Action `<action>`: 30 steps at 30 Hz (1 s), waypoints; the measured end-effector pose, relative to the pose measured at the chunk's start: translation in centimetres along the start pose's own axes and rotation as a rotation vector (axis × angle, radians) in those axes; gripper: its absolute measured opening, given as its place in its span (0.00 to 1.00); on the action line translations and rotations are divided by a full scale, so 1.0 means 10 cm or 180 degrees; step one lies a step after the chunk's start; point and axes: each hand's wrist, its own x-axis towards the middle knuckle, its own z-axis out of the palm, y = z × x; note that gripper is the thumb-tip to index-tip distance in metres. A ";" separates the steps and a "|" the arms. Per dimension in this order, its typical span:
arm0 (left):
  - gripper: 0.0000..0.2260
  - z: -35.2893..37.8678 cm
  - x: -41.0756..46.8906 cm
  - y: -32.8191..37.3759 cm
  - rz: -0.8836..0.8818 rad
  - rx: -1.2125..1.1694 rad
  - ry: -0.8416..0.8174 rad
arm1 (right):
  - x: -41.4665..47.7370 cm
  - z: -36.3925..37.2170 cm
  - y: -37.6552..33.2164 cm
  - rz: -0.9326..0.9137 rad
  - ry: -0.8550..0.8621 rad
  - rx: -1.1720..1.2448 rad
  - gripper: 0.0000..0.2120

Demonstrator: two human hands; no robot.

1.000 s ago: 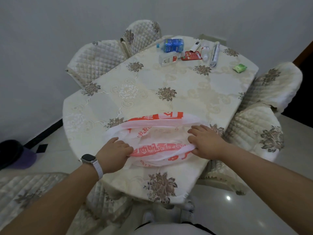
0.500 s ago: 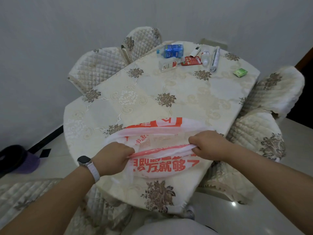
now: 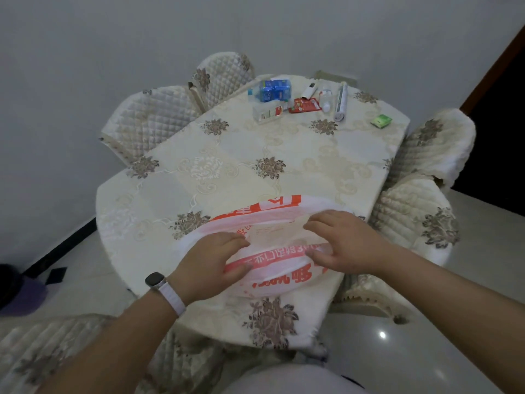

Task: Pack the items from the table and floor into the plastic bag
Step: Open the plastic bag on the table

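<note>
Both the left hand (image 3: 210, 263) and right hand (image 3: 345, 245) pinch the top film of the bag (image 3: 272, 281) between half-curled fingers and thumb, seemingly to part its mouth on the surface (image 3: 227, 155), while the items (image 3: 304, 105) lie well beyond them, unpacked.

Dining-room furnishings and surroundings, cream and brown.
One cream tablecloth (image 3: 233, 155), embroidered with brown flower motifs, hanging over the near edge; five chairs (image 3: 147, 118) in quilted cream covers with matching flowers, two at far left, two at right, one at near left; plain pale wall (image 3: 113, 38); black baseboard (image 3: 56, 251) at lower left; glossy pale floor (image 3: 426, 359) showing one small light reflection; dark doorway (image 3: 500, 123) at right.
</note>
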 end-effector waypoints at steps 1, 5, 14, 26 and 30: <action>0.21 -0.01 0.01 0.02 0.0017 -0.0026 0.0063 | -0.03 -0.02 -0.04 0.0073 0.0068 -0.0017 0.25; 0.22 -0.01 0.07 0.14 0.0126 -0.0143 0.0245 | -0.16 -0.05 -0.21 0.0502 0.0244 -0.0131 0.25; 0.19 0.05 0.27 0.52 0.0567 0.0030 0.0446 | -0.52 -0.11 -0.41 0.1154 0.0390 -0.0359 0.26; 0.18 0.30 0.72 1.93 0.0951 0.0423 0.0458 | -1.86 -0.61 0.03 0.1402 0.0636 -0.0470 0.25; 0.17 0.53 1.00 2.74 0.1252 0.0469 0.0407 | -2.64 -0.75 0.39 0.1680 0.0611 -0.0559 0.25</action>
